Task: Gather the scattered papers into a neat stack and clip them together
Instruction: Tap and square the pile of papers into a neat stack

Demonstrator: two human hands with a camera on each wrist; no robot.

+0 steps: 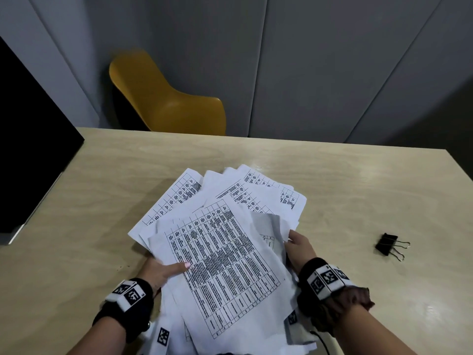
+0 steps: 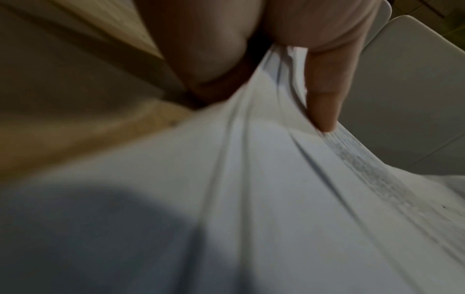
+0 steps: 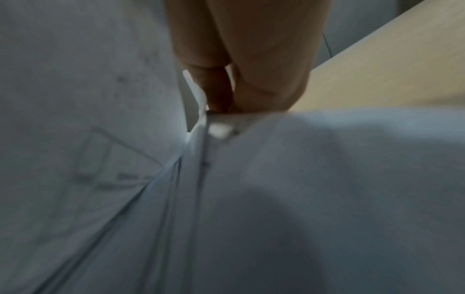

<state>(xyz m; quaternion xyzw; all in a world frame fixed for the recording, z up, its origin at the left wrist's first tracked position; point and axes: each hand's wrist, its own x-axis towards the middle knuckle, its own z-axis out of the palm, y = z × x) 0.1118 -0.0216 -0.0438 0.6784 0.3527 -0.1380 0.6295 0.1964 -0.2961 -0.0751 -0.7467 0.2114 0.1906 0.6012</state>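
Note:
A fanned, uneven bundle of white printed papers (image 1: 222,242) is held between both hands just above the wooden table (image 1: 102,190). My left hand (image 1: 163,271) grips the bundle's left edge, thumb lying on the top sheet. In the left wrist view the thumb (image 2: 324,95) presses down on the paper edges (image 2: 251,179). My right hand (image 1: 299,248) holds the right edge, with most of its fingers hidden under the sheets. In the right wrist view the fingers (image 3: 251,83) pinch the paper corner (image 3: 219,127). A black binder clip (image 1: 389,245) lies on the table to the right of the hands.
A yellow chair (image 1: 163,98) stands behind the table's far edge, against grey wall panels. A dark screen (image 1: 28,149) stands at the table's left side. Both wrists wear black bands with printed markers.

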